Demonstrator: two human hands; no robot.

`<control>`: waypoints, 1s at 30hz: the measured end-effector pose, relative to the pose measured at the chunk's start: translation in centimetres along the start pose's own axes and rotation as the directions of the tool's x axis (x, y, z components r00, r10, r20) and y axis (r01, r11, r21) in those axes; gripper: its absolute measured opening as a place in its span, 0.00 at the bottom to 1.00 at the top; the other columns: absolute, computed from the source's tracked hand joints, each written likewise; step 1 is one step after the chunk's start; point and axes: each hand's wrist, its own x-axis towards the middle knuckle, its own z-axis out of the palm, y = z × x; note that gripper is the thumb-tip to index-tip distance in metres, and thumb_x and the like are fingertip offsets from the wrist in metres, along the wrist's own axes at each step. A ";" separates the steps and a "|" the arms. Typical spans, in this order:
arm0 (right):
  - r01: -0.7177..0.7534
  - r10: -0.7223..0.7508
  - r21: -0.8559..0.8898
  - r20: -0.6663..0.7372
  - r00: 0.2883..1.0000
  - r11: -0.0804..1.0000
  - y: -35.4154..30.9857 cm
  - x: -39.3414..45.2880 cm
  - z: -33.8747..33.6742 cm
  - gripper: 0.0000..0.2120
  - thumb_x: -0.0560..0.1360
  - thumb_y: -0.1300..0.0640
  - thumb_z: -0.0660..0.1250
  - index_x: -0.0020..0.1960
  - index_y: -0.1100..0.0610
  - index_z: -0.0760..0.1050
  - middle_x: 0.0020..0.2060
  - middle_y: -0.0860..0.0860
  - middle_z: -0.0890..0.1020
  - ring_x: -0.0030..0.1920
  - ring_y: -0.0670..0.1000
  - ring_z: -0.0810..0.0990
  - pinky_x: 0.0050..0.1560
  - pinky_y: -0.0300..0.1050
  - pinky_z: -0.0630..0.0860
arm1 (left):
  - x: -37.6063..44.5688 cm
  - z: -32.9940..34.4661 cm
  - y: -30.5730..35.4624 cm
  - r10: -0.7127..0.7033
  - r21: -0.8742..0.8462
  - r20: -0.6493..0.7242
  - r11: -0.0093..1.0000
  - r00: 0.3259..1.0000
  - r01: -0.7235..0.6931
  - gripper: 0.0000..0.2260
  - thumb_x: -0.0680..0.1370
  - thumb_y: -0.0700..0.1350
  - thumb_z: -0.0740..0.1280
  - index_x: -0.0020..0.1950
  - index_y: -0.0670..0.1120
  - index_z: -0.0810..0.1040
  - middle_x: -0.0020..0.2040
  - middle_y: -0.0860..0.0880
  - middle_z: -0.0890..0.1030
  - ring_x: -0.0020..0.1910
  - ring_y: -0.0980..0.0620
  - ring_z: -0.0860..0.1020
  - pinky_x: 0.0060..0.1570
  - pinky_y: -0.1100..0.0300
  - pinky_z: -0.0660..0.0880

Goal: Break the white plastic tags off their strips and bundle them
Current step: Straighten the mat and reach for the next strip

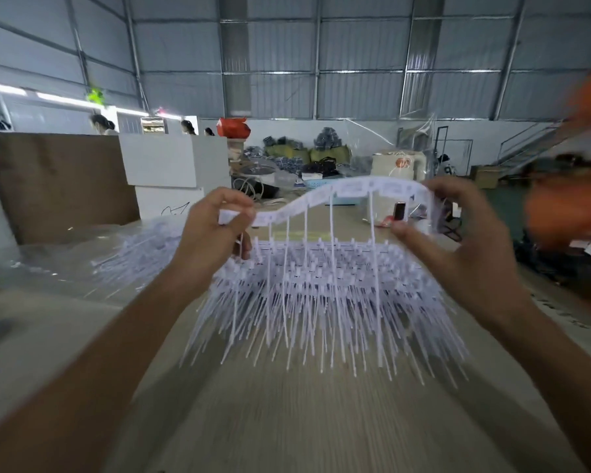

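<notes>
White plastic strip of tags [325, 196] held up at both ends above the wooden table [321, 421] — left hand [215, 230] pinching one end, right hand [454, 233] pinching the other, fingers curled round it. Bowed and twisted, likely to stress the joints so tags snap free. Beneath — a heap of unbroken strips [321, 288], stems fanned toward the near edge.

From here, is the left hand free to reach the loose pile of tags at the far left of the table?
Probably not yet: the left hand pinches one end of the strip, though nothing blocks the way to the loose pile.
</notes>
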 end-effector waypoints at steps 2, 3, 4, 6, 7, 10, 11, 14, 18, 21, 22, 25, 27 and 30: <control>0.087 -0.093 -0.152 -0.032 0.995 0.985 0.5 0.6 -0.5 0.25 0.75 0.34 0.65 0.63 0.50 0.74 0.54 0.44 0.74 0.57 0.47 0.72 0.55 0.44 0.68 | 0.6 -1.2 -0.9 -0.070 -0.063 -0.093 0.996 0.993 0.065 0.04 0.79 0.36 0.69 0.51 0.43 0.78 0.31 0.47 0.78 0.23 0.49 0.73 0.22 0.60 0.70; 0.104 -0.107 -0.201 -0.006 0.994 0.974 0.8 0.7 -0.5 0.24 0.76 0.34 0.62 0.61 0.51 0.76 0.52 0.44 0.75 0.54 0.47 0.72 0.53 0.44 0.68 | 0.8 -1.8 -1.5 -0.120 -0.095 -0.131 0.990 0.984 0.108 0.05 0.78 0.35 0.69 0.51 0.43 0.78 0.27 0.48 0.76 0.22 0.51 0.71 0.22 0.61 0.68; 0.082 -0.068 -0.215 0.071 0.995 0.973 1.2 0.7 -0.5 0.24 0.77 0.33 0.60 0.59 0.51 0.78 0.49 0.44 0.77 0.49 0.46 0.74 0.49 0.42 0.69 | 0.9 -2.5 -2.2 -0.165 -0.105 -0.155 0.983 0.974 0.149 0.05 0.78 0.34 0.69 0.51 0.43 0.78 0.25 0.48 0.74 0.22 0.51 0.70 0.22 0.61 0.67; -0.018 0.118 -0.245 0.399 0.910 0.969 2.4 0.4 -0.2 0.25 0.74 0.31 0.56 0.54 0.48 0.80 0.43 0.43 0.81 0.42 0.44 0.79 0.43 0.40 0.74 | 0.4 -3.4 -3.7 -0.218 -0.045 -0.154 0.976 0.964 0.214 0.06 0.77 0.33 0.69 0.51 0.41 0.77 0.24 0.47 0.74 0.21 0.51 0.72 0.22 0.62 0.67; -0.024 0.191 -0.283 0.582 0.791 0.959 3.1 0.1 0.0 0.26 0.73 0.31 0.56 0.51 0.49 0.81 0.43 0.44 0.83 0.41 0.45 0.80 0.44 0.44 0.77 | 0.0 -3.6 -4.4 -0.236 0.014 -0.137 0.971 0.962 0.240 0.06 0.76 0.33 0.70 0.51 0.41 0.77 0.25 0.45 0.75 0.21 0.50 0.73 0.22 0.61 0.69; -0.032 0.216 -0.234 0.824 0.525 0.972 5.7 -1.3 0.6 0.17 0.79 0.43 0.63 0.52 0.56 0.82 0.46 0.52 0.84 0.47 0.52 0.81 0.53 0.50 0.76 | -0.9 -3.2 -5.2 -0.250 0.142 -0.088 0.955 0.964 0.260 0.06 0.77 0.34 0.70 0.52 0.42 0.77 0.28 0.40 0.78 0.23 0.46 0.76 0.23 0.56 0.73; -0.092 0.209 -0.188 0.838 0.505 0.978 6.3 -1.5 0.5 0.14 0.79 0.47 0.66 0.52 0.56 0.82 0.47 0.51 0.83 0.48 0.51 0.81 0.54 0.48 0.76 | -0.9 -3.0 -5.2 -0.235 0.155 -0.096 0.956 0.967 0.248 0.06 0.77 0.34 0.69 0.51 0.42 0.77 0.29 0.39 0.78 0.24 0.46 0.77 0.23 0.56 0.73; -0.215 0.241 -0.149 0.825 0.510 0.965 7.8 -1.8 -0.2 0.06 0.77 0.49 0.70 0.50 0.50 0.83 0.45 0.43 0.84 0.46 0.42 0.81 0.50 0.40 0.76 | -0.7 -3.4 -5.3 -0.183 0.174 -0.158 0.962 0.970 0.209 0.05 0.78 0.34 0.68 0.51 0.42 0.76 0.34 0.39 0.78 0.25 0.47 0.76 0.22 0.59 0.70; -0.295 0.267 -0.113 0.788 0.555 0.949 8.9 -1.6 -1.1 0.07 0.75 0.53 0.73 0.53 0.48 0.84 0.45 0.44 0.84 0.43 0.41 0.81 0.45 0.37 0.75 | -1.1 -4.1 -6.2 -0.161 0.196 -0.148 0.962 0.976 0.189 0.05 0.78 0.34 0.69 0.52 0.41 0.77 0.36 0.38 0.78 0.26 0.47 0.75 0.25 0.59 0.69; -0.336 0.264 -0.095 0.822 0.504 0.937 8.7 -1.6 -1.4 0.06 0.75 0.54 0.74 0.50 0.46 0.85 0.45 0.43 0.86 0.40 0.41 0.81 0.38 0.33 0.75 | -1.2 -4.0 -6.6 -0.133 0.236 -0.150 0.957 0.980 0.166 0.05 0.78 0.36 0.69 0.52 0.43 0.78 0.39 0.38 0.80 0.29 0.48 0.76 0.28 0.57 0.71; -0.341 0.272 -0.104 0.827 0.491 0.934 8.7 -1.5 -1.5 0.04 0.74 0.53 0.75 0.48 0.46 0.86 0.44 0.43 0.86 0.40 0.41 0.81 0.38 0.32 0.75 | -1.1 -4.0 -6.7 -0.121 0.254 -0.160 0.954 0.980 0.159 0.05 0.78 0.36 0.69 0.52 0.44 0.78 0.40 0.40 0.81 0.30 0.48 0.76 0.28 0.57 0.72; -0.348 0.268 -0.100 0.838 0.476 0.932 8.4 -1.4 -1.9 0.02 0.75 0.51 0.74 0.46 0.46 0.86 0.45 0.45 0.86 0.45 0.48 0.82 0.45 0.38 0.77 | -1.3 -4.0 -7.0 -0.096 0.330 -0.174 0.932 0.980 0.150 0.04 0.78 0.37 0.69 0.50 0.45 0.78 0.45 0.45 0.82 0.32 0.48 0.77 0.29 0.57 0.74; -0.394 0.255 -0.072 0.864 0.434 0.916 8.0 -1.3 -2.3 0.05 0.74 0.47 0.74 0.48 0.46 0.86 0.48 0.45 0.85 0.48 0.48 0.81 0.50 0.42 0.77 | -1.4 -3.7 -7.1 -0.084 0.367 -0.173 0.919 0.981 0.143 0.04 0.78 0.38 0.69 0.51 0.46 0.78 0.47 0.47 0.82 0.32 0.48 0.78 0.25 0.60 0.74; -0.379 0.227 -0.087 0.912 0.342 0.921 7.6 -1.5 -2.3 0.05 0.75 0.48 0.73 0.49 0.47 0.85 0.49 0.45 0.84 0.51 0.48 0.81 0.54 0.45 0.77 | -1.5 -3.4 -7.0 -0.068 0.374 -0.195 0.917 0.978 0.138 0.04 0.78 0.37 0.68 0.51 0.45 0.78 0.47 0.47 0.81 0.32 0.46 0.79 0.25 0.60 0.74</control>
